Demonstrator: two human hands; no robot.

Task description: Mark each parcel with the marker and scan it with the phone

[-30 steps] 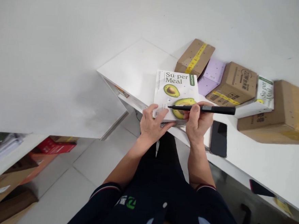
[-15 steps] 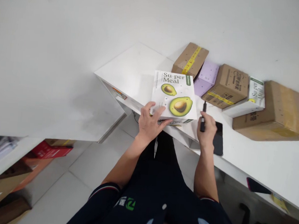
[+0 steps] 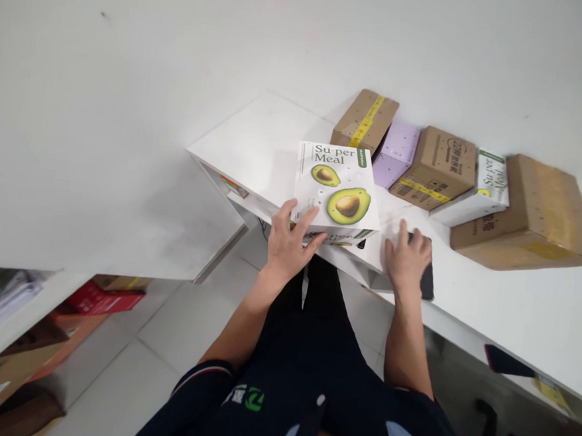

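Note:
A white Su-per Meal box (image 3: 331,181) with avocado pictures sits at the desk's front edge. My left hand (image 3: 289,244) holds its near left corner, fingertips on the top and thumb against the front face. Over the left part of a dark phone (image 3: 427,280) is my right hand (image 3: 408,258), open with its fingers spread and nothing visible in it. A small black end of an object (image 3: 361,244) shows by the box's front right corner; the rest of it is hidden.
Behind stand a taped brown carton (image 3: 367,120), a lilac box (image 3: 396,155), another brown carton (image 3: 436,168), a second white Su-per Meal box (image 3: 490,182) and a large brown carton (image 3: 545,216). Shelves with a red box (image 3: 108,298) are at lower left.
My right hand has let go of the black pen-like tool and moved slightly right over the phone, its fingers opened. My left hand stays on the box.

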